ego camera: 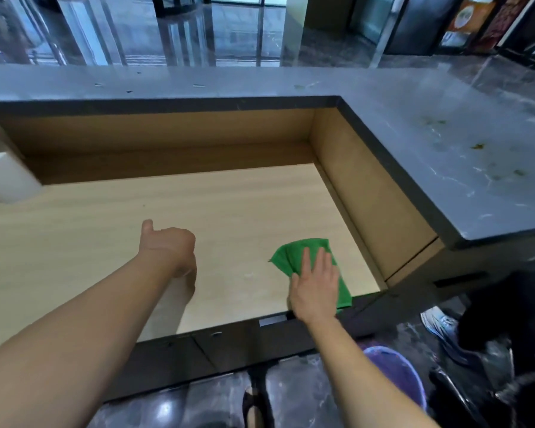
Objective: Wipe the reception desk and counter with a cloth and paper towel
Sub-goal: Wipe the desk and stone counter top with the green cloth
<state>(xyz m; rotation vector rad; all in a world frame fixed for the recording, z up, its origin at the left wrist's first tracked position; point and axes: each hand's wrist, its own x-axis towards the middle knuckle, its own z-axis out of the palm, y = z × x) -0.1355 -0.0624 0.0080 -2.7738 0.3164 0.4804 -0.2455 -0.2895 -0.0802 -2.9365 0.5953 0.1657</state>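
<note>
— Where is the cloth?

— The green cloth [294, 254] lies flat on the desk [105, 242], under the right hand [317, 282]. The palm and straight, slightly spread fingers [305, 261] press down on it, close to the desk's dark near edge.

— Which way does it run?

— Its long axis runs near to far, roughly along the fingers. The far edge shows just beyond the fingertips, one pointed corner sticks out to the left of them, and a narrow strip trails back on the little-finger side to the desk's edge.

— How does it look?

— Bright green, soft and nappy like microfibre, folded over, with creases near that corner.

— And the other hand?

— The left hand [167, 245] is well to the left of the cloth, above the desk. Its fingers are curled in with nothing visible in them, and the thumb sticks up.

— The surfaces?

— The desk is pale, smooth wood-grain board, with darker brown panels rising beyond the fingertips and to their right. At the far left stands a blurred white cylinder [3, 177]. Above the panels runs the counter [414, 186], matte grey stone with white veins, carrying brownish stains [477, 146] far right of the fingers.
</note>
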